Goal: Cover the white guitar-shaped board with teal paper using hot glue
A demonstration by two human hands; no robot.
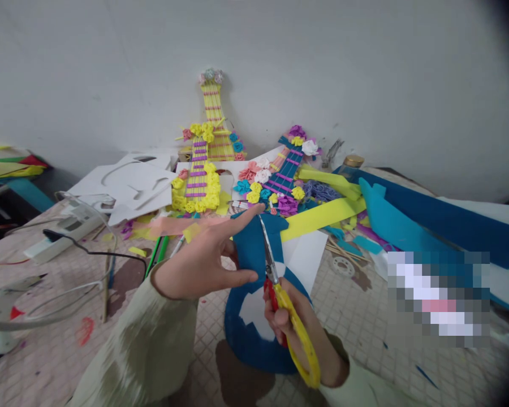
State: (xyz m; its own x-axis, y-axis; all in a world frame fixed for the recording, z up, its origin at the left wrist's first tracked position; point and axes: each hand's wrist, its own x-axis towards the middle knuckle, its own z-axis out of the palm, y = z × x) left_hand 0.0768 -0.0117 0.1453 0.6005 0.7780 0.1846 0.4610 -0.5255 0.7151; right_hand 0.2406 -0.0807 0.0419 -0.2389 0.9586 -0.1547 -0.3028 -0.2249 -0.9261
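Observation:
My right hand [299, 322] grips scissors [294, 330] with yellow and red handles. Their metal blades point away from me and lie along the right part of a dark blue sheet [251, 243]. At the sheet's left side is my left hand [210, 254], thumb in front and index finger stretched along the top, pinching it. The blue material continues down into a rounded ring [241, 350] around a white middle, like a guitar-shaped cutout. Whether the blades are touching the blue edge or cutting into it is hard to make out.
Flower-decorated paper models [201, 175] lean by the wall. White cut sheets [136, 181] and a power strip [65, 234] with cables are at left. Yellow strips [322, 217], blue sheets [407, 209], a jar [353, 164] and a tape ring [343, 267] are at right. One area is pixelated.

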